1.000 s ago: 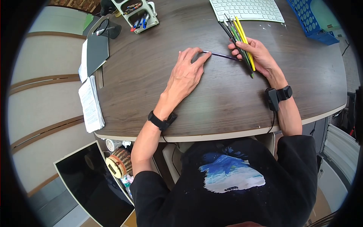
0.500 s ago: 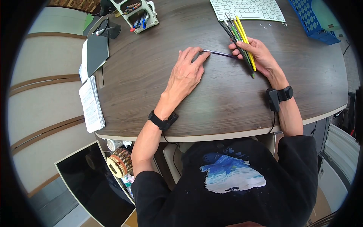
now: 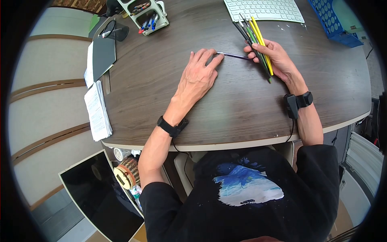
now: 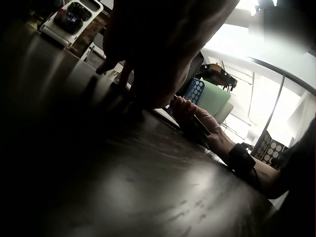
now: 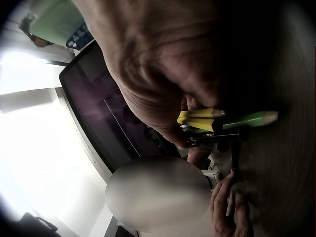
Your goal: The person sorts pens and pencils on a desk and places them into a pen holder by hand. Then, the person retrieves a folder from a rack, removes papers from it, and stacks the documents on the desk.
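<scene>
In the head view my right hand (image 3: 279, 58) grips a fanned bundle of pencils, with yellow pencils (image 3: 261, 41), a green pencil (image 3: 252, 36) and black ones among them. The right wrist view shows the green pencil (image 5: 247, 120) sticking out past the yellow ones (image 5: 200, 119), its bare end near the tabletop. My left hand (image 3: 198, 74) lies low over the desk, thumb and index finger pinching one end of a dark purple pencil (image 3: 236, 56). The pencil's other end reaches to the right hand's fingertips. Left fingertips look mostly dark in the left wrist view (image 4: 148, 74).
A white keyboard (image 3: 264, 10) lies beyond the bundle, with a blue perforated basket (image 3: 338, 34) to its right. At the far left stand a pen organizer (image 3: 159, 22) and a black mesh cup (image 3: 120, 31). Stacked papers (image 3: 97, 113) rest along the left desk edge.
The purple pencil has turned slightly, its right end shifting a little toward the keyboard. The right hand and its bundle have hardly moved.
</scene>
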Demonstrator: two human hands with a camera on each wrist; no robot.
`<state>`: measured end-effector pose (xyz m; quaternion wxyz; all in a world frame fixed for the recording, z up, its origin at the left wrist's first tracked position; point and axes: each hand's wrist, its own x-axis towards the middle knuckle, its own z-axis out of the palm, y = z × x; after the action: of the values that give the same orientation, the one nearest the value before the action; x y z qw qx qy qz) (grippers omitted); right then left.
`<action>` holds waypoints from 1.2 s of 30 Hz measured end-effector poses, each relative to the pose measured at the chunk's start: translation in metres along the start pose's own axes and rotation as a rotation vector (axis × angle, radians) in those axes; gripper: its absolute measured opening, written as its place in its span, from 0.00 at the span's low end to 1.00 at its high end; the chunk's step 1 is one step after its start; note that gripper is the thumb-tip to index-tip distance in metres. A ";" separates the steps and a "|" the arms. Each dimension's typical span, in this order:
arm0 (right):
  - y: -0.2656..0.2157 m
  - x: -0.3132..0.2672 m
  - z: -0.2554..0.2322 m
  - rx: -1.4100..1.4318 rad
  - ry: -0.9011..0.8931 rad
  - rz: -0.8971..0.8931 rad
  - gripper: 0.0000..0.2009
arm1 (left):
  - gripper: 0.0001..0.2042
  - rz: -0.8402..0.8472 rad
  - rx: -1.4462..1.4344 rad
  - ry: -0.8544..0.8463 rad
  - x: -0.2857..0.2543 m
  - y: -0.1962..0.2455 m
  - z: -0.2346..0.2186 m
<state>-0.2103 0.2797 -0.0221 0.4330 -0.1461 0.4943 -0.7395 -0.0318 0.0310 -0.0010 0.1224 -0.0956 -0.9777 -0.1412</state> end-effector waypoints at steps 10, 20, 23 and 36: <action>0.000 0.001 0.000 0.000 0.006 0.008 0.15 | 0.26 0.035 0.015 -0.047 0.000 -0.006 -0.001; -0.001 0.000 0.000 -0.004 0.004 0.012 0.15 | 0.28 0.044 0.034 -0.039 0.001 -0.006 -0.001; 0.000 0.000 -0.001 0.002 0.003 0.007 0.15 | 0.29 0.048 0.041 -0.049 0.002 -0.007 -0.002; 0.000 0.000 0.000 0.013 0.012 0.012 0.16 | 0.26 0.099 0.040 -0.042 0.012 -0.018 -0.002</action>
<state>-0.2106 0.2792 -0.0217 0.4353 -0.1358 0.4928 -0.7411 -0.0466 0.0157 -0.0005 0.1105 -0.1445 -0.9768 -0.1133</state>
